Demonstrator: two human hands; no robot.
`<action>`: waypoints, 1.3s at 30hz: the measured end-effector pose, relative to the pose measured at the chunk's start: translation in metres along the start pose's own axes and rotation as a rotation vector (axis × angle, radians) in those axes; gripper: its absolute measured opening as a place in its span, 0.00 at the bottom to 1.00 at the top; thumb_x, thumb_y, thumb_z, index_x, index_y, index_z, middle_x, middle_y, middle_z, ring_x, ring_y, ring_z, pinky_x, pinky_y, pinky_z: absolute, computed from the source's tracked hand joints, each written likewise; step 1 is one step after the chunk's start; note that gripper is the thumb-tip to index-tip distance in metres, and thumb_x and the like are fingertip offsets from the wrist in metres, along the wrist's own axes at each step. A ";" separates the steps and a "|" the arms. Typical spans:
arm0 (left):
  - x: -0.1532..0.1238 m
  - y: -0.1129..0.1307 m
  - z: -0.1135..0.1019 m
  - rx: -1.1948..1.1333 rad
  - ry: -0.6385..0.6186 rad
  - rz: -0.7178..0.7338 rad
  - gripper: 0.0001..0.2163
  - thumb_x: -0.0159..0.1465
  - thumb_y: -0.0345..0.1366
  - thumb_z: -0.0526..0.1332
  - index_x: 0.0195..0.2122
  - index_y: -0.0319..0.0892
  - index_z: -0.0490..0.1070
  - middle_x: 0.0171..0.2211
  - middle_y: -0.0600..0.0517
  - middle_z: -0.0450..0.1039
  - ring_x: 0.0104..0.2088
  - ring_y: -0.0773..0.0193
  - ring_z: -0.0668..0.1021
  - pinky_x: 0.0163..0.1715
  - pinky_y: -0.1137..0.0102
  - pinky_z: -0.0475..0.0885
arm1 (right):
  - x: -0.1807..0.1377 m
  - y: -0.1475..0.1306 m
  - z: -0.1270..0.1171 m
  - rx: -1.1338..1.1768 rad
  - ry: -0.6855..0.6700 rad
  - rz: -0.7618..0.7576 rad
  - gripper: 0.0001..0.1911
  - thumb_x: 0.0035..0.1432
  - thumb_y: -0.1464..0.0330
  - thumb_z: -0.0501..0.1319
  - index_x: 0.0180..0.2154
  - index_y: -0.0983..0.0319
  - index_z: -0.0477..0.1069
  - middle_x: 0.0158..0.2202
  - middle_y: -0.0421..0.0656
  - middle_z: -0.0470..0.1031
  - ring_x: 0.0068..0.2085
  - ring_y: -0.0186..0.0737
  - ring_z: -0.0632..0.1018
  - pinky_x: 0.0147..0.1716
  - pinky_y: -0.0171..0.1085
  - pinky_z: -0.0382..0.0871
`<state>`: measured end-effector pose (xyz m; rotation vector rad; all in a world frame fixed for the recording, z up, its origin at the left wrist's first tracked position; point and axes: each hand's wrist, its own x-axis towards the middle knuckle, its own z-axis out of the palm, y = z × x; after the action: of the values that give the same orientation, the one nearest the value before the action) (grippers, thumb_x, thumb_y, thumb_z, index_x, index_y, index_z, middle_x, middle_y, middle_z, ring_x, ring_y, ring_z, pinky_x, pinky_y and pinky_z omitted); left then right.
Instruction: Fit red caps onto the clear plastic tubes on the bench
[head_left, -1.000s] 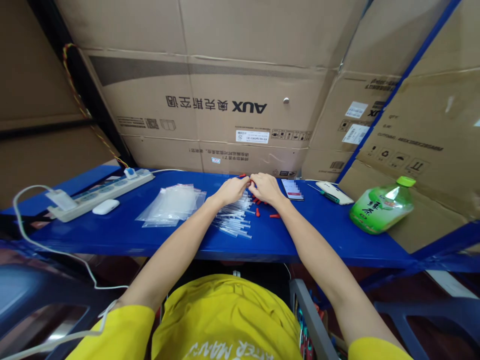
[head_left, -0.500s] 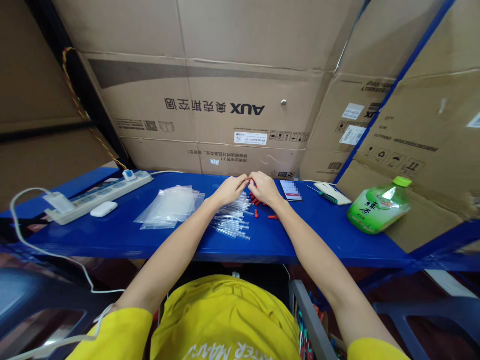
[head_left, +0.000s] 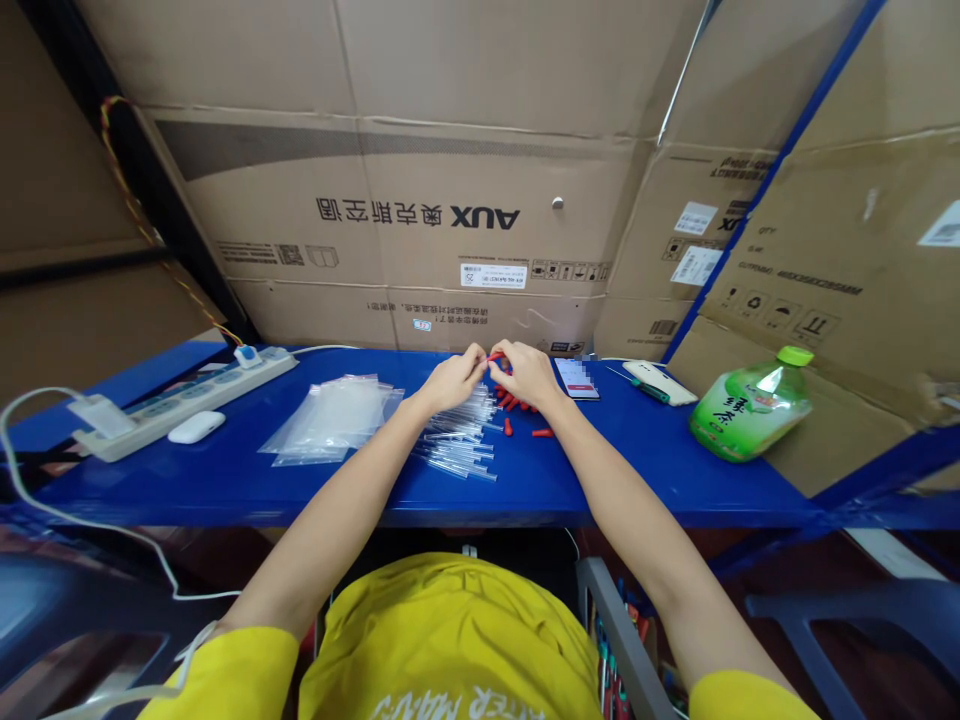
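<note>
My left hand (head_left: 452,382) and my right hand (head_left: 527,372) meet above the far part of the blue table. A small red plastic piece (head_left: 496,356) shows in the pinch of my right hand. The fingers of my left hand are pinched against its left end, but whatever they hold is hidden. Below my left hand lies a pile of thin clear plastic tubes (head_left: 459,440). More red pieces (head_left: 509,402) lie under and beside my right hand, with a loose red piece (head_left: 541,433) nearer to me.
Clear zip bags (head_left: 330,425) are stacked to the left, by a white case (head_left: 196,427) and a power strip (head_left: 187,400). On the right are a phone (head_left: 577,377), a green-handled tool (head_left: 649,391) and a green tea bottle (head_left: 750,408). Cardboard (head_left: 420,170) walls the back.
My hands have come slightly apart, and more of the red piece now shows between them. The whole view has shifted a little.
</note>
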<state>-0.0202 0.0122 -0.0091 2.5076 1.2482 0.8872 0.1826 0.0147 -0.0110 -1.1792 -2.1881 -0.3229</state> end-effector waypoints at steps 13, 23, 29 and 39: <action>0.005 -0.004 0.007 0.131 -0.035 0.049 0.15 0.77 0.41 0.47 0.41 0.43 0.71 0.34 0.45 0.79 0.35 0.55 0.80 0.36 0.66 0.66 | 0.002 -0.010 0.001 -0.107 -0.118 -0.005 0.10 0.71 0.64 0.55 0.46 0.61 0.71 0.40 0.49 0.80 0.41 0.47 0.77 0.37 0.39 0.59; 0.008 0.003 0.005 0.048 0.007 0.088 0.15 0.77 0.41 0.47 0.42 0.43 0.71 0.35 0.46 0.79 0.34 0.57 0.80 0.35 0.68 0.66 | 0.005 -0.015 0.000 -0.103 -0.121 -0.007 0.09 0.71 0.68 0.52 0.45 0.61 0.70 0.40 0.50 0.78 0.42 0.48 0.76 0.40 0.40 0.61; 0.005 0.009 0.002 0.012 0.034 0.121 0.17 0.78 0.43 0.47 0.41 0.43 0.71 0.33 0.47 0.78 0.32 0.59 0.80 0.34 0.69 0.64 | 0.003 -0.002 -0.002 -0.013 -0.065 -0.059 0.12 0.70 0.71 0.50 0.45 0.61 0.71 0.40 0.49 0.78 0.43 0.48 0.75 0.43 0.39 0.63; 0.003 -0.004 0.001 0.169 -0.011 0.088 0.17 0.77 0.44 0.46 0.43 0.44 0.72 0.36 0.46 0.80 0.35 0.57 0.81 0.34 0.69 0.65 | 0.001 0.010 -0.010 0.147 -0.116 -0.025 0.13 0.75 0.59 0.53 0.47 0.58 0.72 0.43 0.45 0.81 0.44 0.45 0.78 0.42 0.37 0.63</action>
<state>-0.0205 0.0171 -0.0103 2.7143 1.2672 0.8168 0.1941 0.0163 -0.0032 -1.1148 -2.2853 -0.1038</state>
